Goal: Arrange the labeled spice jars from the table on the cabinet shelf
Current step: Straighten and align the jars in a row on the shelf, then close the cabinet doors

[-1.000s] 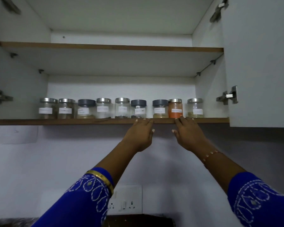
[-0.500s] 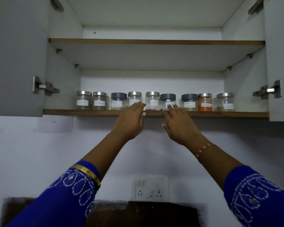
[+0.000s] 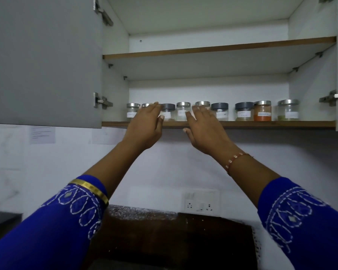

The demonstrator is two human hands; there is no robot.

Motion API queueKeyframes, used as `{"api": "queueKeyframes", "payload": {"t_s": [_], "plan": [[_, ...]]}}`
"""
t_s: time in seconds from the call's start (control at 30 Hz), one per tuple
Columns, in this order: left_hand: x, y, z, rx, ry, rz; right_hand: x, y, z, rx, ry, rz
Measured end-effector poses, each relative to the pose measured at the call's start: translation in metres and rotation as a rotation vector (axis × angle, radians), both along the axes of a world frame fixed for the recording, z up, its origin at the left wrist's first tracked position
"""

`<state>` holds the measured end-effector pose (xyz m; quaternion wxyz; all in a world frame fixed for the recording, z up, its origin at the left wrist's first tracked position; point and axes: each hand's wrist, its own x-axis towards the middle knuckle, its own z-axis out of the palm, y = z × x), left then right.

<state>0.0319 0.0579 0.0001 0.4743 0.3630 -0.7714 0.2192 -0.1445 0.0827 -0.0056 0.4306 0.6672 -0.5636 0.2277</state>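
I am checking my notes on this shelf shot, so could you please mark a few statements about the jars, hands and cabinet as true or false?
1. Nine spice jars stand in a row on the lower shelf. True.
2. The jar of orange powder has a dark grey lid. False: its lid is silver metal.
3. Both the left hand and the right hand reach up to the jars with fingers extended. True.
4. The upper shelf holds jars too. False: no jars show on it.
5. The right hand lifts a jar off the shelf. False: all the jars stand on it.

Dim, soft indoor light; wide-angle bending at edges, slight blur.
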Motion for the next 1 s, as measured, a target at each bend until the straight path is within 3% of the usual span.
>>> {"api": "queueKeyframes", "payload": {"t_s": [0.27, 0.8, 1.0], "plan": [[0.072, 0.071, 0.000, -0.016, 0.079, 0.091, 0.069, 0.025, -0.017, 0.012, -0.158, 0.199], [0.265, 0.125, 0.039, -0.281, 0.334, 0.175, 0.281, 0.050, 0.001, -0.058, -0.004, 0.419], [0.345, 0.121, 0.052, -0.400, 0.441, 0.202, 0.381, 0.045, 0.014, -0.094, -0.037, 0.523]]}}
